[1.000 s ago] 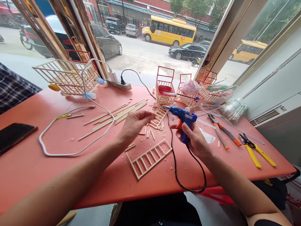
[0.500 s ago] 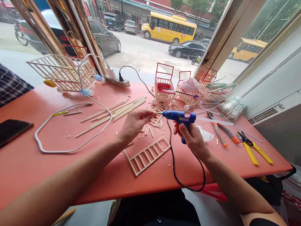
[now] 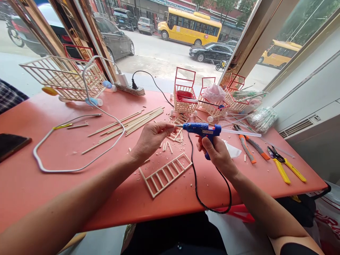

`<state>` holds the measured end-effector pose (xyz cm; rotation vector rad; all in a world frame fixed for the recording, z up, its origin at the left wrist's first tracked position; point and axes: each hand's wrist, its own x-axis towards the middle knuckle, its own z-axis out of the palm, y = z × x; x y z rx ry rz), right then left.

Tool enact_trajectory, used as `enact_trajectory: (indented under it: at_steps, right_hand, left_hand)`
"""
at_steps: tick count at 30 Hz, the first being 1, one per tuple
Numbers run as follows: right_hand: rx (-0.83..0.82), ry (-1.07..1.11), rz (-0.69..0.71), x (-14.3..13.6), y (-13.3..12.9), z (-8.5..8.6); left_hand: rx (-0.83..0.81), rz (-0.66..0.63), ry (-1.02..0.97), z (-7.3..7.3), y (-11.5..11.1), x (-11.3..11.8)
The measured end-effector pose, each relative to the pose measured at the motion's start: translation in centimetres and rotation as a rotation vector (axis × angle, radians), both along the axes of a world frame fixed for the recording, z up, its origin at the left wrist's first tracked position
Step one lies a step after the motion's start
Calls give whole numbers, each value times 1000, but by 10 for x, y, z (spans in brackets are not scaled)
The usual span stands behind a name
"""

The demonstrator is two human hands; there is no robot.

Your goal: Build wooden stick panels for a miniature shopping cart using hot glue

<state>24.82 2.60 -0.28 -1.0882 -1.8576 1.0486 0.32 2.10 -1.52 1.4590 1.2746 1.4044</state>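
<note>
My right hand [image 3: 216,152] grips a blue hot glue gun [image 3: 200,129], its nozzle pointing left and a clear glue stick [image 3: 241,132] sticking out behind. At the nozzle tip, my left hand [image 3: 154,138] is closed in a pinch; what lies between its fingertips is too small to make out. Below the hands lies a ladder-like wooden stick frame [image 3: 166,176], flat on the orange table [image 3: 114,198]. Short cut stick pieces [image 3: 167,147] and crumbs lie beyond it. Another small stick frame [image 3: 176,134] is partly hidden behind the left fingertips and the nozzle.
Long thin sticks [image 3: 130,124] lie left of centre near a white cable [image 3: 79,170]. Small stick carts [image 3: 184,99] and a larger one [image 3: 66,79] stand at the back. Pliers [image 3: 247,147] and yellow-handled cutters [image 3: 287,164] lie right. The gun's black cord [image 3: 196,187] loops over the front edge.
The camera view has shifted slightly. Both hands and the glue gun keep nearly the same pose, with the nozzle still at the left fingertips.
</note>
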Motion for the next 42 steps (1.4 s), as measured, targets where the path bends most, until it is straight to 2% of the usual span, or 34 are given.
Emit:
enact_trajectory:
  at_steps: [42]
  right_hand:
    - [19,-44,-30,-1,0,2]
  left_hand:
    - [5,-4,1,5,-3,2]
